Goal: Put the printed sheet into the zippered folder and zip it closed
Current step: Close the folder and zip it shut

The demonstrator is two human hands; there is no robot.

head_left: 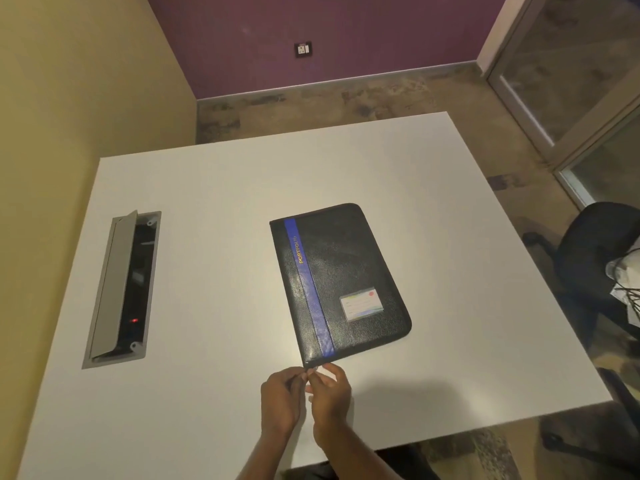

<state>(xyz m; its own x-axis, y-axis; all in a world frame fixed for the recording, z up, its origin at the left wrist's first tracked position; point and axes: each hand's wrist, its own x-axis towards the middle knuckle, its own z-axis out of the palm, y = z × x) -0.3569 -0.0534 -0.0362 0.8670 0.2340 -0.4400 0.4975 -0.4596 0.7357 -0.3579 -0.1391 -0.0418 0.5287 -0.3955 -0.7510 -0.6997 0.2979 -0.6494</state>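
Zippered folder (341,282). Lay shut and flat on the white table (214,202), a little toward three o'clock of the table's middle, blue-striped spine edge toward nine o'clock, card window (362,304) near its five o'clock corner. No printed sheet anywhere in view; judged already inside, though not provable from the closed cover.

Left hand (280,400) and right hand (329,389) met at the folder's seven o'clock corner, touching each other. Right fingers (323,370) curled, pinching at a small bright zip pull (316,367) right at that corner. Left fingers (300,375) curled too, pressed against the right ones; could not tell whether gripping the pull, the zip tape, or nothing.

Judged as the zipping step, at one end of the zip's run; too small to tell whether start or finish.

Called for a split of work: one hand pinning the corner to the table, the other drawing the pull along the edge, low and in line with the teeth, never upward. Worth slowing at the rounded corners at one and five o'clock, easing round rather than tugging. Worth watching for paper caught in the teeth; on any snag, backing off a little before going on.

Open cable box (121,289) at nine o'clock of the folder, well apart.
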